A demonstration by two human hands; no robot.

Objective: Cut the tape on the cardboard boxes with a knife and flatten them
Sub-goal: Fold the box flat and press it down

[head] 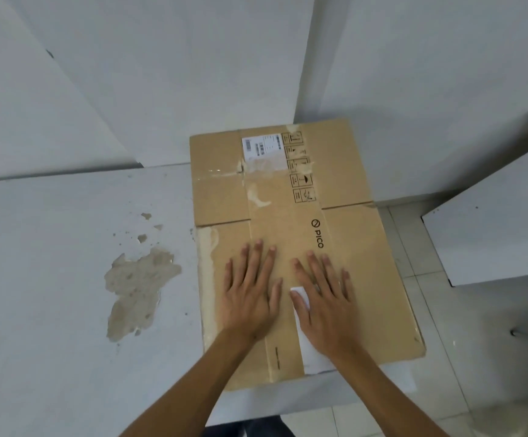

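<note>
Count, head view: 1 box, 2 hands, 1 table.

I count one flattened cardboard box (303, 247), one shipping label (262, 146) at its far end, five printed handling symbols in a column right of it, one white strip (306, 335) near; two hands, left hand (250, 298), right hand (325, 304); one table (67, 279).
</note>
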